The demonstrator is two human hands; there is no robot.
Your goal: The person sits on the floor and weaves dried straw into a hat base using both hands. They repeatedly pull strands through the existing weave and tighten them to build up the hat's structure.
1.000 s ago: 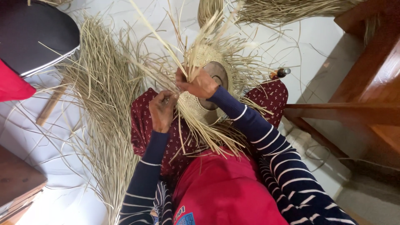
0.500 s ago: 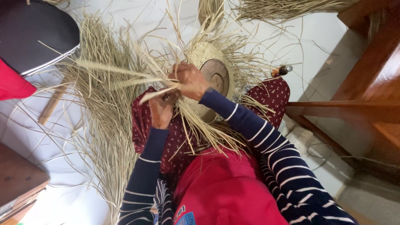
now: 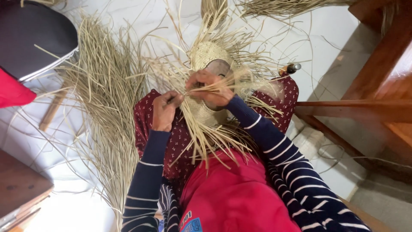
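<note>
A half-woven straw piece (image 3: 209, 55) rests on my lap, with loose pale strands fanning out all round it. My left hand (image 3: 165, 111) pinches a few strands at the weave's left side. My right hand (image 3: 210, 88) is closed over a bundle of straw strands (image 3: 234, 81) that runs sideways across the weave. Both hands touch the work, close together. Long strand ends (image 3: 206, 133) hang down toward my red top. My sleeves are dark blue with white stripes.
A heap of loose straw (image 3: 107, 99) lies on the white floor at left. A dark round seat (image 3: 34, 38) stands at top left, a wooden box (image 3: 21, 189) at bottom left, wooden furniture (image 3: 377, 99) at right. A small dark tool (image 3: 292, 68) lies by my knee.
My right hand has shifted down and left onto the weave, pulling a bundle of strands sideways. My left hand stays at the left edge. The long raised strands have dropped.
</note>
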